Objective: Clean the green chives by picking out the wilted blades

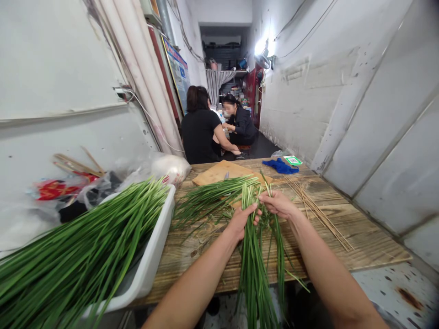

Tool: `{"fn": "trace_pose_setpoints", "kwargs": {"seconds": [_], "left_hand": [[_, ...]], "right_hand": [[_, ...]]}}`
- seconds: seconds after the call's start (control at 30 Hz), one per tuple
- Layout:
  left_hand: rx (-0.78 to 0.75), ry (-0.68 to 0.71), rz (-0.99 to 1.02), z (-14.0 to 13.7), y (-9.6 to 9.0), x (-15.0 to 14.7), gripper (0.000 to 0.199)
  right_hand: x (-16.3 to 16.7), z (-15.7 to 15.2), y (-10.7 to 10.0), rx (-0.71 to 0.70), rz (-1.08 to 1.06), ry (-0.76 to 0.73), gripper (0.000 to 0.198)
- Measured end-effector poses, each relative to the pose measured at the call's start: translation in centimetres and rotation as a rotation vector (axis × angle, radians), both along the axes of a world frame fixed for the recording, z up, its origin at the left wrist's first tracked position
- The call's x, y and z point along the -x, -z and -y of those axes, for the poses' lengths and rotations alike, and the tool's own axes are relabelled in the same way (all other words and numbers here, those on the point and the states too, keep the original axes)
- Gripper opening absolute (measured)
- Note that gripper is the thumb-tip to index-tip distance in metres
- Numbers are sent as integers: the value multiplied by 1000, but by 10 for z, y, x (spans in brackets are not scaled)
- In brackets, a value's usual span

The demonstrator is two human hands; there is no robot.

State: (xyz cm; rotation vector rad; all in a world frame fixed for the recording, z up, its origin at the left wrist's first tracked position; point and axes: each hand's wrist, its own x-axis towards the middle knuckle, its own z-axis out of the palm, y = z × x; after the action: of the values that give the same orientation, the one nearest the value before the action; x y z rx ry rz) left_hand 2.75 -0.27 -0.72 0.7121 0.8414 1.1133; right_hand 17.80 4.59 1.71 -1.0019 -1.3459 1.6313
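Note:
My left hand (244, 220) is closed round a bunch of garlic chives (254, 269), pale stem ends up, green leaves hanging past the table's front edge. Close beside it, my right hand (277, 204) pinches a few separate chive stems (279, 256), whose leaves also hang down. Behind both hands, a pile of chives (216, 189) lies across the table and partly over a wooden cutting board (219, 171). Scraps of chive leaf are scattered under and around my hands. What looks like a knife blade shows on the board, mostly hidden by the pile.
A white plastic tub (154, 256) heaped with chives (103, 233) stands at the left. Thin wooden sticks (322, 214) and a blue cloth (281, 166) lie on the right of the wooden table (366, 237). Plastic bags (169, 167) crowd the back left. Two people sit beyond the table.

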Motion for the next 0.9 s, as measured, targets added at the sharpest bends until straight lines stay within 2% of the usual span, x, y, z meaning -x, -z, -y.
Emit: {"fn": "trace_pose_setpoints", "kwargs": {"seconds": [0.3,0.6,0.8,0.9], "left_hand": [[-116,-75,-115,-5,11,0,34],[-136,-61,-141,-6,6,2,31],[-103,-69,-167,-4,3,3,31],[-115,-68,-211,-4,0,3,32]], "right_hand": [[-3,-3,1,-143,244,120,14],[-6,-2,-1,-302,401,151,6],[-10,-3,-2,-197,329,87,12],[-12,-3,-2,-248,356,71,10]]}}
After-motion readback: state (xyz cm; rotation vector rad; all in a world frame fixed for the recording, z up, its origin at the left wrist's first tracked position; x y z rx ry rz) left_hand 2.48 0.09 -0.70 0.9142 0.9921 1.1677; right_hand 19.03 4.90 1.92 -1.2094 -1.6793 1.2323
